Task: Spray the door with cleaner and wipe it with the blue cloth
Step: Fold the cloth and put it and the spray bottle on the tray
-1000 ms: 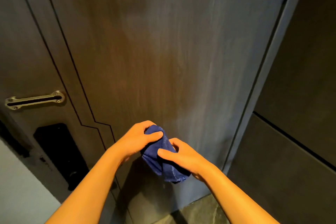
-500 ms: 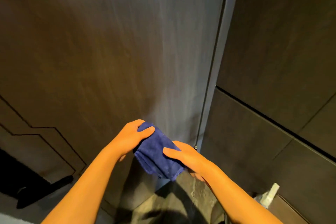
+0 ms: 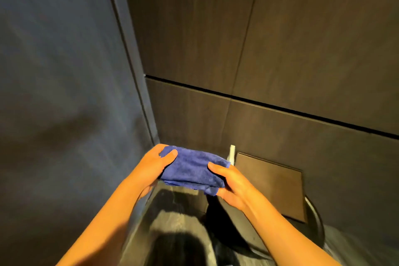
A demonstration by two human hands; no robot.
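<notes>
Two hands grip the folded cloth (image 3: 192, 170) in mid-air: left hand (image 3: 154, 165) clasps its nine o'clock end, right hand (image 3: 232, 181) its three o'clock end. The door (image 3: 64, 71) stands at ten o'clock.

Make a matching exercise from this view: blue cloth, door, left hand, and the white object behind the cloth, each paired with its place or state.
Things:
1. blue cloth
2. door
3. left hand
4. white object

Places or states:
A. fills the view's left side
B. folded, held between both hands
C. peeks out past the cloth's far edge
D. grips the cloth's left end

Pairs: 1-B, 2-A, 3-D, 4-C
</notes>
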